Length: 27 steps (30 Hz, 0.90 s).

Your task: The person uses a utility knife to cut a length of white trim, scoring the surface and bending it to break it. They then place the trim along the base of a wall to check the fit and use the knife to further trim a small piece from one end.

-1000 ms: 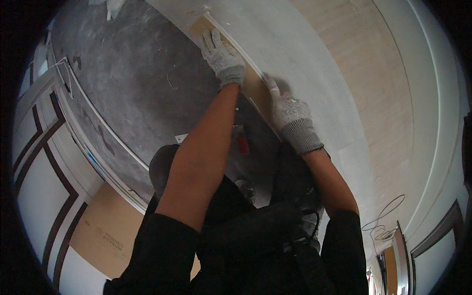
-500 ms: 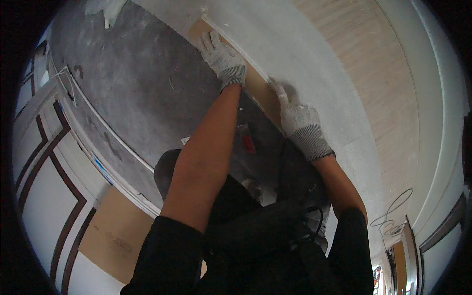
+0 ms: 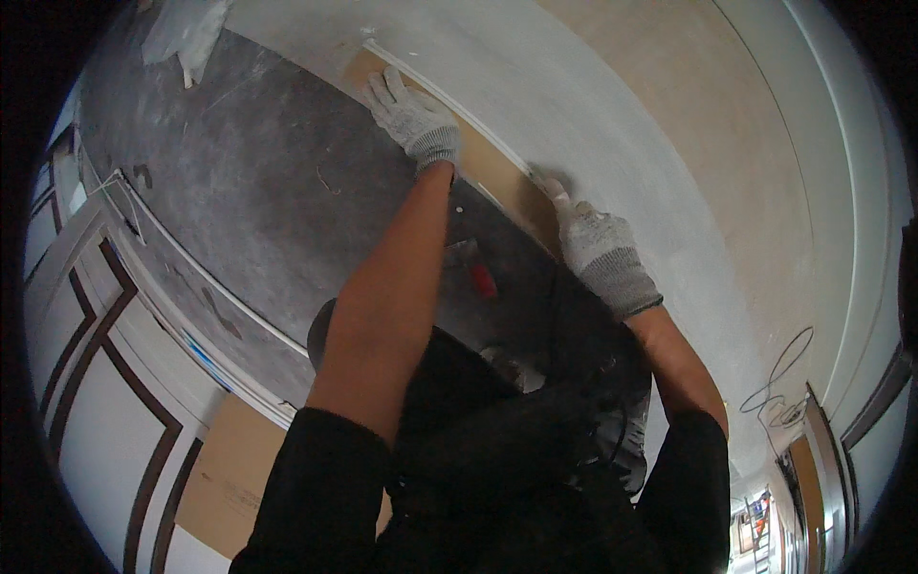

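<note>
The left grip [image 3: 416, 120], in a pale grey knitted glove, lies flat and open with its fingers a little apart on the far part of a long tan board strip [image 3: 490, 158], pressed from above and not closed round it; the right grip [image 3: 602, 251], gloved alike, is at the strip's near right end with one digit stretched toward its right edge, the others partly hidden, so whether it is closed on anything I cannot tell. The strip runs slantwise from far left to near right, between the dark grey floor [image 3: 249, 143] and the pale grey wall [image 3: 622, 134], and a thin white edging [image 3: 449, 102] follows its right side. Left of the strip's near end, a red object [image 3: 485, 280] lies on the floor, too dim to identify, with a small white speck farther off. Farther out, crumpled translucent sheeting [image 3: 191, 38] lies at the far left, a white pipe or cable [image 3: 220, 273] curves along the left side, white panels [image 3: 115, 411] with dark brown trim stand beyond it, a brown board [image 3: 229, 469] is at the near left, and a loose coil of wire [image 3: 789, 411] is at the near right
</note>
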Each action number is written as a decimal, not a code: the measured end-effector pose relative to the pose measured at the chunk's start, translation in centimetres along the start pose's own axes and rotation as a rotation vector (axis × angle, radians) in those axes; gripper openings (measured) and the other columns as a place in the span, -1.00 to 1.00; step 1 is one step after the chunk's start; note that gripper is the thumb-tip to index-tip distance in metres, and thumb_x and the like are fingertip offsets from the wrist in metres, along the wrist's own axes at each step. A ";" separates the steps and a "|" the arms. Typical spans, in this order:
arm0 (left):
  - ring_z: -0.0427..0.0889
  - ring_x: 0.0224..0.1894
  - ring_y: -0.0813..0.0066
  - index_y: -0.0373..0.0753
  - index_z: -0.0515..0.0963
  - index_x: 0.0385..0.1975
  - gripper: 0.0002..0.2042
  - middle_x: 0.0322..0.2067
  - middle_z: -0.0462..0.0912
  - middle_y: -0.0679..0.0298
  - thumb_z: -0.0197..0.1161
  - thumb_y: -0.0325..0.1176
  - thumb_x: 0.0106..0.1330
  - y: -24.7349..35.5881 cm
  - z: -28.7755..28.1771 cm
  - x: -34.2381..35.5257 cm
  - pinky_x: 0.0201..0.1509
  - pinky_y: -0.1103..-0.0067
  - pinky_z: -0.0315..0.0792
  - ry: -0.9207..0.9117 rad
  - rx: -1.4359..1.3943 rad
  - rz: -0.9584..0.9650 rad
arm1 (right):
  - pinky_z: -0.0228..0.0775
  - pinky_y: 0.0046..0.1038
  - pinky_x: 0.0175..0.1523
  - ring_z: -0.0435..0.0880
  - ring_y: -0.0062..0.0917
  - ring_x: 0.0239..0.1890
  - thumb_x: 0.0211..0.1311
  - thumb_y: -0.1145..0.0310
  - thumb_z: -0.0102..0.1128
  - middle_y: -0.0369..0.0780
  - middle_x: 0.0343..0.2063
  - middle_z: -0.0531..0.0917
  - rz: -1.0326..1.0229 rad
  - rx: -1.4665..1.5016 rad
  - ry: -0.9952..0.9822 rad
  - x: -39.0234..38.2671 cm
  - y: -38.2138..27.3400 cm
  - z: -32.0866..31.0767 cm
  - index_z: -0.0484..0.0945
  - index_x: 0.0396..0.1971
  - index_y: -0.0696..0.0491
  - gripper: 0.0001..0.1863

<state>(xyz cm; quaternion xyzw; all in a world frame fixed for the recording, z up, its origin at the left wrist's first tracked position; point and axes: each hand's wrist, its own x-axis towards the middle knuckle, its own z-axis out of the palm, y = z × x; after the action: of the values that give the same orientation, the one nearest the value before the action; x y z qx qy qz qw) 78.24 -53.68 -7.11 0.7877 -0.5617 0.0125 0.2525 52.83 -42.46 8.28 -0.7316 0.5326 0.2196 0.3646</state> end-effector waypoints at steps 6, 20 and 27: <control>0.25 0.46 -0.41 -0.26 0.40 0.33 -0.49 0.38 0.33 -0.25 0.11 -0.34 0.36 -1.7 0.1 0.4 0.53 -0.09 0.18 0.024 -0.058 0.033 | 0.63 -0.04 -0.05 0.80 -0.08 -0.15 0.48 0.30 0.11 0.01 -0.15 0.72 -0.001 -0.001 0.128 -1.8 1.0 0.7 0.27 0.54 -0.07 -0.35; 0.19 0.53 -0.25 -0.16 0.32 0.41 -0.41 0.46 0.28 -0.07 0.24 -0.27 0.37 -1.5 0.5 0.3 0.52 -0.09 0.17 0.063 0.058 -0.021 | 0.63 0.02 0.07 0.78 -0.03 -0.03 0.55 0.22 0.02 0.08 0.01 0.70 -0.095 0.130 0.305 6.1 -1.8 2.1 0.04 0.63 -0.35 -0.27; 0.22 0.53 -0.21 -0.20 0.36 0.39 -0.50 0.43 0.31 -0.09 0.15 -0.29 0.46 0.0 0.9 -0.5 0.56 -0.04 0.16 0.051 -0.018 -0.038 | 0.62 0.01 0.09 0.79 -0.09 0.00 0.52 0.24 0.05 0.03 -0.02 0.72 -0.099 0.148 0.273 5.7 -0.6 3.1 -0.02 0.67 -0.27 -0.21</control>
<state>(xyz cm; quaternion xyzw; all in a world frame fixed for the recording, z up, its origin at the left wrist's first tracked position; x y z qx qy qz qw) 77.83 -53.62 -8.05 0.7955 -0.5400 0.0229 0.2740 55.58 -43.51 2.40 -0.7510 0.5554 0.0601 0.3522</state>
